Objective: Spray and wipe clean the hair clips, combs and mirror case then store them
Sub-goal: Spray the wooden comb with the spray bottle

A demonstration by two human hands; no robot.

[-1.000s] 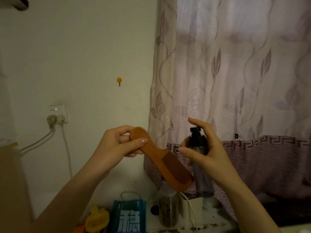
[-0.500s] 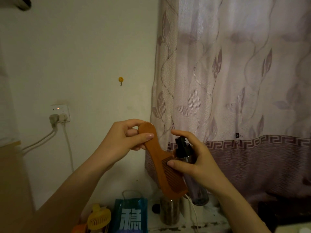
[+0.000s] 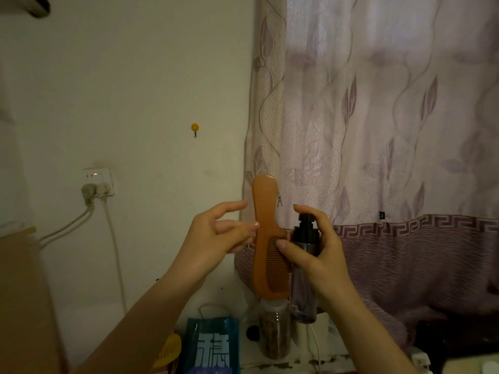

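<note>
Wooden comb [image 3: 266,233] upright between both hands, before the curtain [image 3: 378,130].
The left hand [image 3: 216,236] pinches its handle; the right hand [image 3: 316,255] grips the spray bottle [image 3: 303,292], thumb touching the comb's teeth.

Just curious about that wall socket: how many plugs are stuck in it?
2: a grey plug on the left and a white plug beside it, both in the socket.

White, stained tabletop [image 3: 272,364] below, bearing a blue bag [image 3: 209,346], clear jar [image 3: 275,333] and yellow fan [image 3: 168,352].
</note>
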